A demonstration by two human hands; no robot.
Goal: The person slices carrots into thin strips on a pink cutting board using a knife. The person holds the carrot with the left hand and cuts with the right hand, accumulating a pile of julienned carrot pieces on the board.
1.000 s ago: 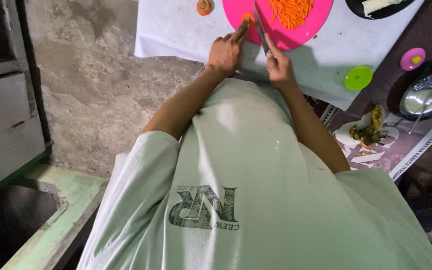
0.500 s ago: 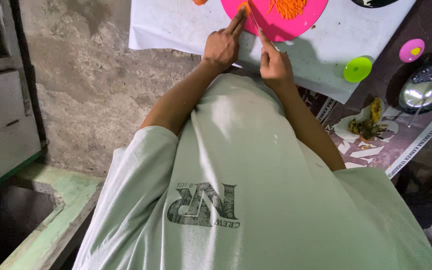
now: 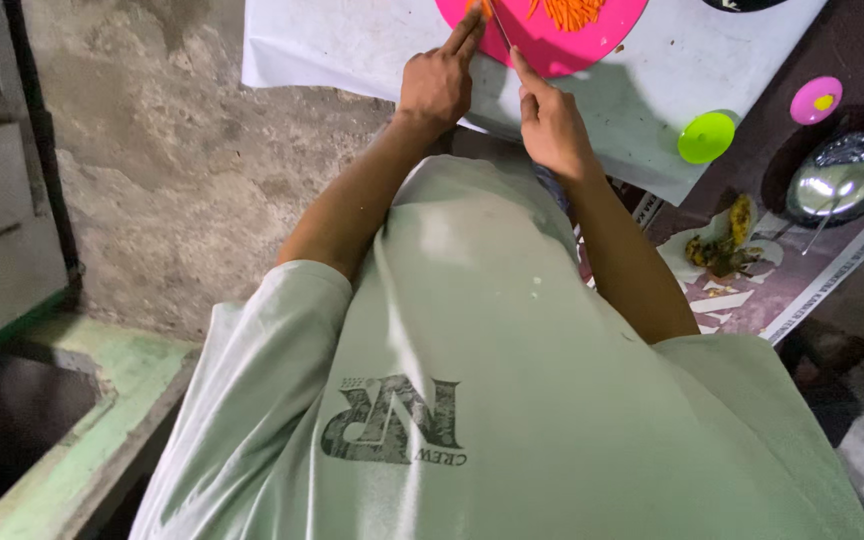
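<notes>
Top edge crops the pink cutting board (image 3: 562,45), the shredded carrot (image 3: 572,12) and most of the knife (image 3: 500,28).

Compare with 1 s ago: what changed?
The view shifted, so the pink board now sits cut off at the top edge. Left hand still pins the carrot piece; right hand still holds the knife. Green lid unmoved.
</notes>
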